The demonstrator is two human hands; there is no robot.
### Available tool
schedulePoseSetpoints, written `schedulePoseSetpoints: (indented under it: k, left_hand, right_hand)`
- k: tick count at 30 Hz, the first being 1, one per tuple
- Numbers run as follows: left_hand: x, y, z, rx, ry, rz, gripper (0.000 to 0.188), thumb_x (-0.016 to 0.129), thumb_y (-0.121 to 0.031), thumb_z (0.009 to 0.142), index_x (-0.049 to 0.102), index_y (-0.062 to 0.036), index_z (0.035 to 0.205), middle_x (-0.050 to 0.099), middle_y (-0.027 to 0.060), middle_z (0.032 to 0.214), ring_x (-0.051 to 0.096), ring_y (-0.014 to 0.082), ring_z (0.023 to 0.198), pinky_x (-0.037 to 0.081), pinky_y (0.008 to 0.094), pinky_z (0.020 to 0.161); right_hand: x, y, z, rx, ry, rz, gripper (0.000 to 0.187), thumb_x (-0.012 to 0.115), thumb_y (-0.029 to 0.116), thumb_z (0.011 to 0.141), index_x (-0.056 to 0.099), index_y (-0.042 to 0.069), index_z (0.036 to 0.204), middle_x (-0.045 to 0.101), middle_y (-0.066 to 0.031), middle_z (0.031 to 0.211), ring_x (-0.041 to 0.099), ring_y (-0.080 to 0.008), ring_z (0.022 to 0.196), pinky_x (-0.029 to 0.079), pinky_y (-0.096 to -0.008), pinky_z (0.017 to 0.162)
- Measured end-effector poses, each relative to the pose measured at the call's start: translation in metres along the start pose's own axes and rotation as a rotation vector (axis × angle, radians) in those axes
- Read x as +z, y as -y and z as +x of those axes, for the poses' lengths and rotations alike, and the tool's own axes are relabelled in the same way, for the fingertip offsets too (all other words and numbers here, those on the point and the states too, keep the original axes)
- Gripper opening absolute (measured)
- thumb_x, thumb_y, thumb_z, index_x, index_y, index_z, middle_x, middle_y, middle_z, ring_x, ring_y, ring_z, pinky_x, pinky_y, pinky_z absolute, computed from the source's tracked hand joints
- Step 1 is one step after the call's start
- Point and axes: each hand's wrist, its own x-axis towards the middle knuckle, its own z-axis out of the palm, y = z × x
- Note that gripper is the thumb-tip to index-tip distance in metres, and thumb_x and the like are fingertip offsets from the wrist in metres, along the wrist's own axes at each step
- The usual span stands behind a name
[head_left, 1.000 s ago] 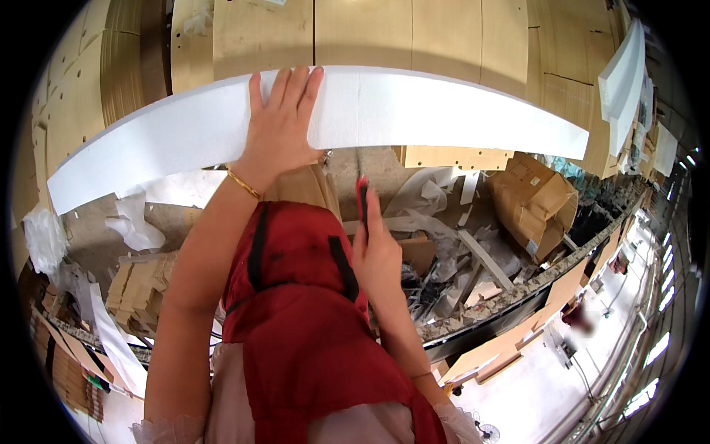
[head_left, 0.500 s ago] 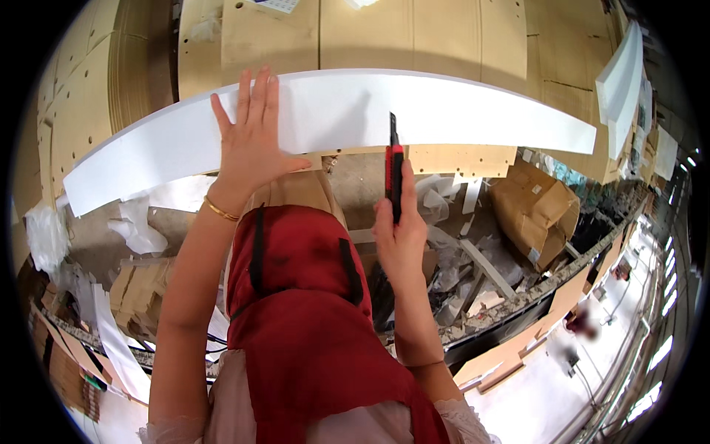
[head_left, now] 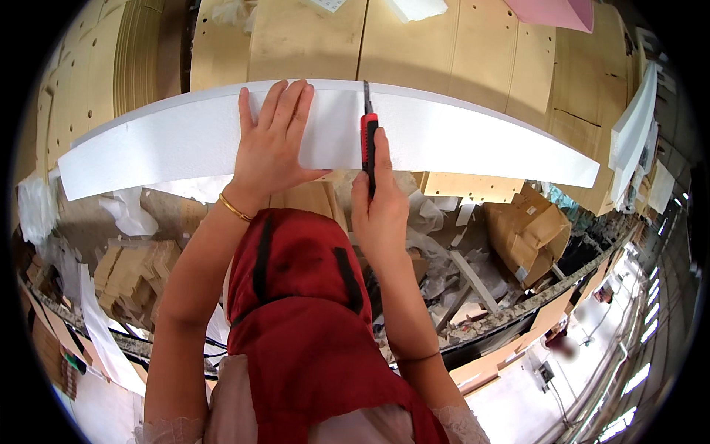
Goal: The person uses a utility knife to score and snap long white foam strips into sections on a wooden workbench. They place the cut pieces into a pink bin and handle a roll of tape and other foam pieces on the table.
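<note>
A long white foam-like board lies crosswise in front of me on stacked brown panels. My left hand is pressed flat on it left of the middle, fingers stretched toward the far edge and thumb out to the right. In my right hand is a red and black utility knife, held upright with its blade pointing away from me. The blade tip reaches the board's far edge, just right of my left hand. Whether it has gone into the board, I cannot tell.
Brown panels with small holes spread beyond the board. A pink sheet and a white piece lie at the far side. Below the near edge are a crumpled cardboard box, plastic wrap and scraps. More white boards stand at right.
The knife has moved left and away from me, to the board's far edge. My left hand sits slightly farther right. The board shows lower in the view.
</note>
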Motion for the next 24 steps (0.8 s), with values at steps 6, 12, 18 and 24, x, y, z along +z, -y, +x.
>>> schedulePoseSetpoints:
  k: [6,12,18,24]
  left_hand:
    - [0.002,0.000,0.003,-0.009,-0.003,-0.024,0.108,0.081,-0.044,0.049,0.037,-0.0018,0.138,0.041,0.0089,0.137,0.038,0.0279,0.128,0.018,0.0649,0.105]
    - [0.001,-0.001,0.001,-0.001,0.007,0.013,0.107,0.082,-0.040,0.049,0.036,-0.0021,0.139,0.040,0.0092,0.137,0.039,0.0278,0.126,0.017,0.0655,0.104]
    - [0.004,-0.006,0.000,-0.021,0.045,-0.009,0.109,0.082,-0.039,0.050,0.034,-0.0022,0.140,0.039,0.0099,0.137,0.037,0.0282,0.128,0.014,0.0644,0.105]
    - [0.032,-0.068,0.035,-0.015,0.093,-0.038,0.113,0.082,-0.043,0.052,0.029,-0.0006,0.143,0.033,0.0100,0.143,0.031,0.0292,0.133,0.009,0.0665,0.107]
  right_hand:
    - [0.018,0.012,0.008,-0.033,0.021,-0.042,0.065,0.052,0.004,0.086,0.028,0.010,0.146,0.058,-0.0163,0.080,0.059,-0.0342,0.062,0.049,-0.0426,0.055]
    - [0.017,0.039,-0.002,0.230,0.159,-0.190,0.062,0.050,0.003,0.085,0.031,0.009,0.144,0.063,-0.0232,0.092,0.062,-0.0405,0.080,0.049,-0.0450,0.066]
    - [-0.017,0.009,-0.150,0.318,0.278,-0.153,0.067,0.053,0.009,0.085,0.028,0.016,0.147,0.063,-0.0219,0.099,0.062,-0.0401,0.070,0.050,-0.0456,0.058]
    - [-0.072,-0.015,-0.166,0.380,-0.015,-0.234,0.059,0.051,0.008,0.088,0.032,0.011,0.144,0.063,-0.0243,0.101,0.062,-0.0411,0.074,0.050,-0.0444,0.063]
